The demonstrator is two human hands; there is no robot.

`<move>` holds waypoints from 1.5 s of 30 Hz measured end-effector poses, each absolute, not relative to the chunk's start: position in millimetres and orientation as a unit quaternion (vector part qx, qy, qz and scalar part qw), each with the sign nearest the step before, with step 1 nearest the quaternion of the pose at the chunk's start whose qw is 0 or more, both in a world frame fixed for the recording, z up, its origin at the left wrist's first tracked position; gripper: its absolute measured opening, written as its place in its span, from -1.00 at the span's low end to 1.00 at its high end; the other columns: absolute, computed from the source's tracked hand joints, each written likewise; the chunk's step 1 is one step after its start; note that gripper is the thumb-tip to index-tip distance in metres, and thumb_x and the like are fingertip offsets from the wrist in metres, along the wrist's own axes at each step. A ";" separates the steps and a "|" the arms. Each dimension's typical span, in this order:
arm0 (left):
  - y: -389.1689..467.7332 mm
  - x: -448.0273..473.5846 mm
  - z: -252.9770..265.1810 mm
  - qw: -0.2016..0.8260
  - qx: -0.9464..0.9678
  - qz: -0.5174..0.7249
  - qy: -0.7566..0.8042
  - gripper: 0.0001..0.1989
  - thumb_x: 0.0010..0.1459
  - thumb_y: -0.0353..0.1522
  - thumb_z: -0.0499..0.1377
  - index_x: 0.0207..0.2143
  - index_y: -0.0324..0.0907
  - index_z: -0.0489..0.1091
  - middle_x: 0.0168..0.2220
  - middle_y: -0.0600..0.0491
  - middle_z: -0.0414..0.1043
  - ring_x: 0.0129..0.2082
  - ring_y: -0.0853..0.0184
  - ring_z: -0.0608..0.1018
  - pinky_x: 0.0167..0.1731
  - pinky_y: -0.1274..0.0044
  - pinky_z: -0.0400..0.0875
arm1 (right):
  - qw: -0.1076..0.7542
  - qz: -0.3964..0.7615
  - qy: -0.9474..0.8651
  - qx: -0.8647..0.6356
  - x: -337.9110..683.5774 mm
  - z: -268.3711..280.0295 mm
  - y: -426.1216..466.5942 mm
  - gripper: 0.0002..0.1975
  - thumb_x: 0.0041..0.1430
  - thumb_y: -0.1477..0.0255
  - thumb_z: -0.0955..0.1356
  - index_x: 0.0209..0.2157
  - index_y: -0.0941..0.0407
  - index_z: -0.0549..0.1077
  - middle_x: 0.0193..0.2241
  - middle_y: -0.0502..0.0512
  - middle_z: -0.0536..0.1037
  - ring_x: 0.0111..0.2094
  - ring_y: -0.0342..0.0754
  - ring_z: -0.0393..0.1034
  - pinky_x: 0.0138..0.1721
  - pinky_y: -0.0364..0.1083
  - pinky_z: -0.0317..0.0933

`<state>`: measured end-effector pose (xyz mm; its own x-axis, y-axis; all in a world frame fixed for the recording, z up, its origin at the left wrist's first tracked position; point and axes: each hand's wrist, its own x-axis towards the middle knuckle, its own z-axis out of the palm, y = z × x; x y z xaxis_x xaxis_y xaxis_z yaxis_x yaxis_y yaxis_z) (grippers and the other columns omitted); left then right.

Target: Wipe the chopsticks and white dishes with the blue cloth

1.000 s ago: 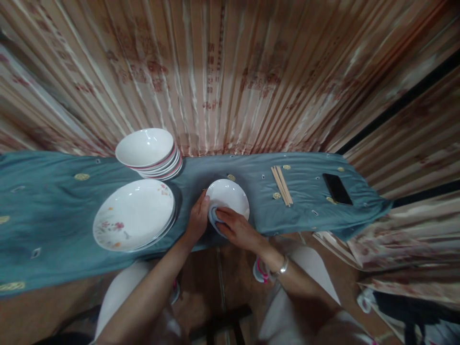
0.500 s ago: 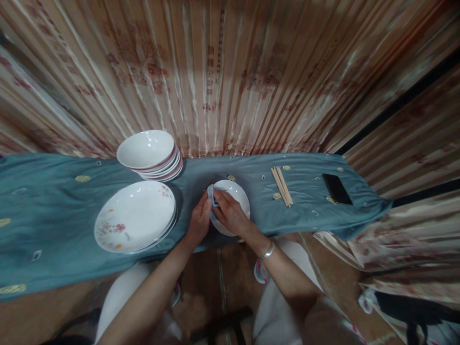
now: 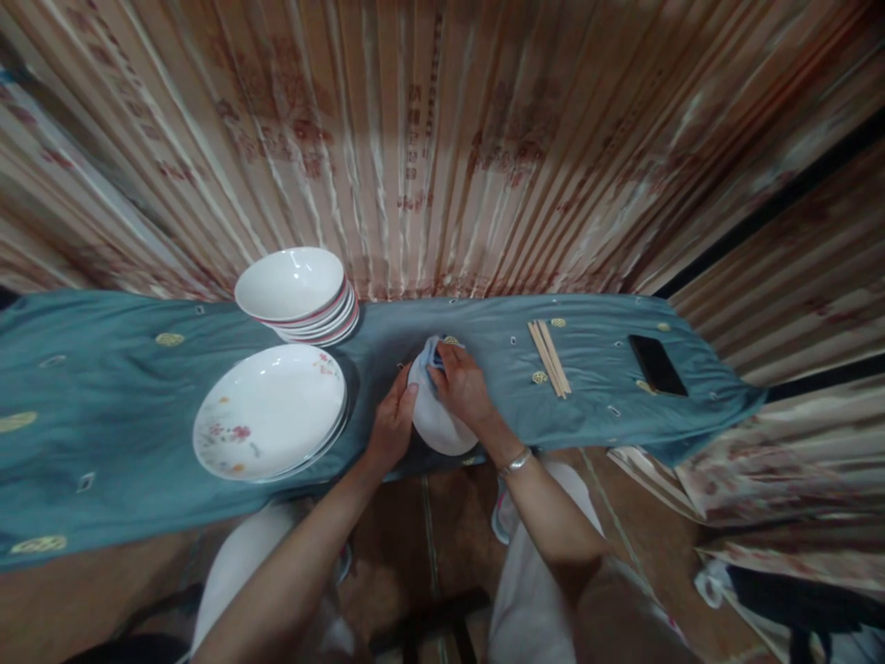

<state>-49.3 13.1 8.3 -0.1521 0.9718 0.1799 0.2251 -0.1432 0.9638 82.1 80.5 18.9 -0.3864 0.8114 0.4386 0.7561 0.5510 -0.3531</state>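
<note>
Head view: the left hand (image 3: 393, 420) clamps the left rim of a white dish (image 3: 435, 420) over the desk (image 3: 111, 406), between stacked plates (image 3: 277, 410) and wooden sticks (image 3: 549, 360); the right hand (image 3: 465, 387) is closed on a blue cloth (image 3: 432, 352) at its far rim. Wiping appears to be the step in hand; the next move calls for a steady left grip as the cloth follows the curve.

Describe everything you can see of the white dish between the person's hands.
The white dish looks round, smooth and plain, like glazed ceramic. The left hand grips its left edge, thumb on its face; the right hand holds a blue cloth at its far rim, hiding part of it. It is near the table's front edge, between the plate stack and the chopsticks. I can't tell its depth or whether it touches the table.
</note>
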 end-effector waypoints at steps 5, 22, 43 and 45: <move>12.0 -49.9 9.2 0.367 0.547 0.516 0.547 -0.48 0.26 -0.18 -0.09 0.17 -0.23 0.24 0.20 -0.05 0.28 0.22 0.24 0.28 0.25 0.36 0.06 | 0.247 0.022 -0.819 -0.518 90.5 17.5 86.4 -0.66 0.26 0.43 0.25 0.03 0.26 0.32 -0.06 0.33 0.47 -0.04 0.10 0.35 0.04 0.03 0.23; 11.0 -51.1 11.4 0.355 0.545 0.506 0.567 -0.49 0.26 -0.18 -0.09 0.16 -0.22 0.26 0.19 -0.05 0.29 0.22 0.21 0.29 0.24 0.33 0.07 | 0.173 -0.012 -0.813 -0.557 128.6 5.1 74.9 -0.71 0.26 0.44 0.25 -0.02 0.27 0.34 -0.15 0.33 0.50 -0.12 0.09 0.38 -0.05 -0.01 0.22; 20.9 -50.3 6.7 0.335 0.534 0.527 0.569 -0.47 0.27 -0.11 -0.12 0.08 -0.23 0.35 0.12 -0.08 0.38 0.17 0.19 0.35 0.21 0.33 0.14 | -0.009 0.158 -0.869 -0.468 157.5 35.0 36.2 -0.82 0.15 0.47 0.33 -0.21 0.16 0.53 -0.20 0.21 0.59 -0.14 0.06 0.47 -0.13 -0.08 0.23; 20.8 -50.4 7.1 0.332 0.541 0.526 0.566 -0.47 0.27 -0.11 -0.13 0.08 -0.22 0.35 0.10 -0.07 0.39 0.16 0.19 0.35 0.20 0.33 0.16 | -0.003 0.197 -0.872 -0.448 156.3 37.9 34.8 -0.80 0.14 0.44 0.34 -0.20 0.15 0.53 -0.20 0.19 0.60 -0.14 0.05 0.48 -0.14 -0.09 0.23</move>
<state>-50.4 20.8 7.1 -0.1946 0.9618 0.1927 0.2625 -0.1382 0.9550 156.3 34.8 37.9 -0.5983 0.7805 -0.1816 0.7828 0.5209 -0.3404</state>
